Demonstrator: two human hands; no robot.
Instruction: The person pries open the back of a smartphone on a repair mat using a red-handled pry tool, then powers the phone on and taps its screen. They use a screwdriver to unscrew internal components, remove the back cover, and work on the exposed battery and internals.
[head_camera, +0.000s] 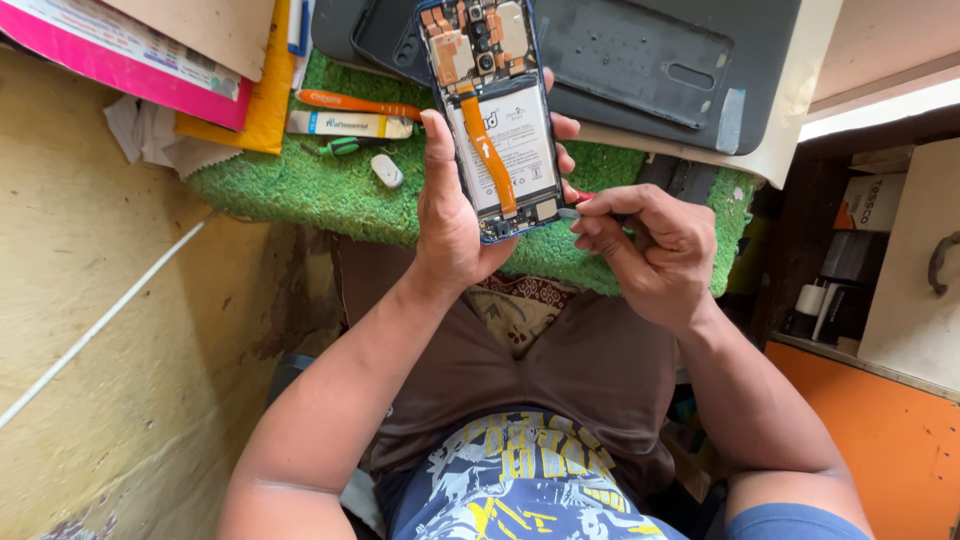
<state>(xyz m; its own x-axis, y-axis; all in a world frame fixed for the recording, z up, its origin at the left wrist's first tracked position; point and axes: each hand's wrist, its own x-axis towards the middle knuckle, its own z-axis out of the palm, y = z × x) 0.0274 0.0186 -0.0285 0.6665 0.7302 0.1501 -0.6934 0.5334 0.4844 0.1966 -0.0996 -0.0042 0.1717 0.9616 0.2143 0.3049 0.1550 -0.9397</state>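
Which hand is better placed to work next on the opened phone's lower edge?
Probably the right hand: it grips a small tool whose tip sits at the phone bottom corner, while the left hand is occupied holding it.

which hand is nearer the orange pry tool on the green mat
Left. The left hand holds the opened phone just right of the orange pry tool; the right hand sits farther right.

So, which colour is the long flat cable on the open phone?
Orange, seen best in the head view.
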